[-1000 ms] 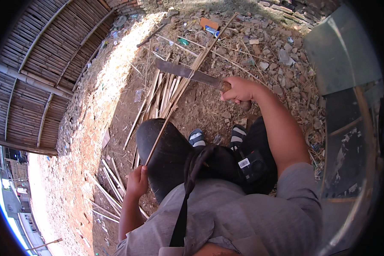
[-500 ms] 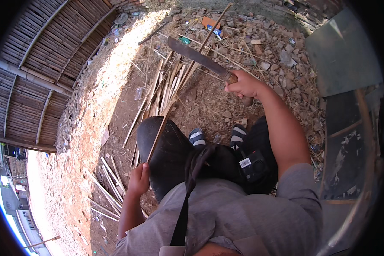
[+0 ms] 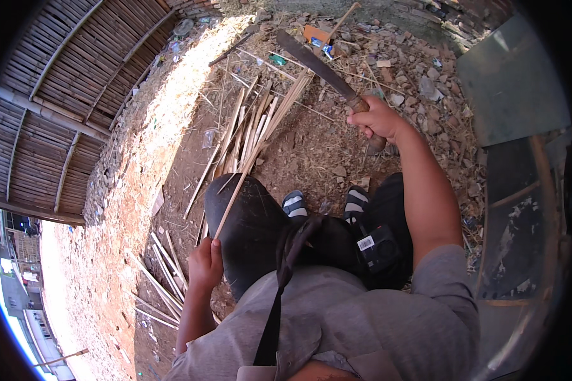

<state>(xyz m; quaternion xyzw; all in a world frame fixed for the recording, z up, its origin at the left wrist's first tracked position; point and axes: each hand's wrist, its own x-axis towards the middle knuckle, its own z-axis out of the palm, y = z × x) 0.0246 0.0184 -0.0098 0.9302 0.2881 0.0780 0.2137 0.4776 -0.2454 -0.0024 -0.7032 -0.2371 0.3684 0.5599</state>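
My right hand (image 3: 376, 120) is closed around the wooden handle of a machete (image 3: 313, 65). Its broad dark blade points up and to the left, raised over the ground in front of me. In my left hand (image 3: 206, 260), low at the left beside my knee, is one end of a long thin bamboo strip (image 3: 234, 195). The strip slants over my left thigh and runs away from me, passing behind the blade in this view. A bundle of pale split strips (image 3: 253, 130) lies on the ground just beyond that knee, partly overlapped by the held one.
More loose strips (image 3: 165, 279) lie on the dirt at the left, near my left forearm. Stones and rubble (image 3: 419, 95) cover the ground ahead and to the right. A bamboo-slat wall (image 3: 57, 95) stands at the left, and grey panels (image 3: 515, 82) lean at the right.
My right hand and the machete have moved up and slightly right, the blade lifting away from the strips. The held strip now shows a paler side. My left hand has barely moved.
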